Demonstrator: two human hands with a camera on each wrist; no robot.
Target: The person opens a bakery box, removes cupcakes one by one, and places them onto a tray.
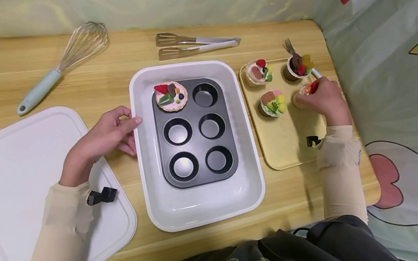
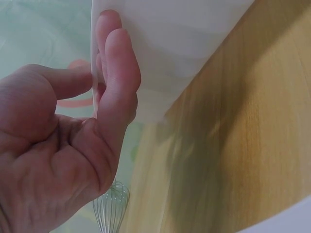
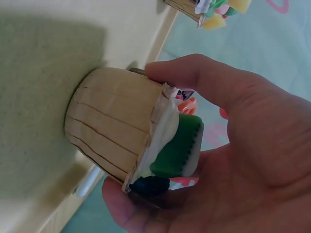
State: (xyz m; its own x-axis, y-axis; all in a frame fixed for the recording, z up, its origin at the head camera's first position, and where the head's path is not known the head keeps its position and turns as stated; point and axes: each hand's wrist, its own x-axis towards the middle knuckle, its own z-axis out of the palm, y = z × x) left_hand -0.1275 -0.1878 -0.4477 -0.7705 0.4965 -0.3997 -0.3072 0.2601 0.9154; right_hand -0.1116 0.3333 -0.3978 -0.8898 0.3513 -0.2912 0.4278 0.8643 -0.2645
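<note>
In the head view, my left hand (image 1: 103,136) is at the left side of a deep white tray (image 1: 208,208). It holds the rim, thumb on one side of the wall and fingers on the other, as the left wrist view shows. Inside that tray lies a dark muffin tin (image 1: 198,146), with one fruit-topped cupcake (image 1: 170,102) in its far left cup. My right hand (image 1: 327,100) grips a cupcake (image 3: 112,121) in a pale pleated case between thumb and fingers, close over a yellow tray (image 1: 282,151). A green slice and a dark berry show on its cream.
Three more cupcakes stand on the yellow tray, including a dark one (image 1: 292,72) with a fork-like utensil (image 1: 288,45) behind it. Tongs (image 1: 201,48) lie at the back edge. A whisk (image 1: 42,89) and a flat white tray (image 1: 7,176) are on the left.
</note>
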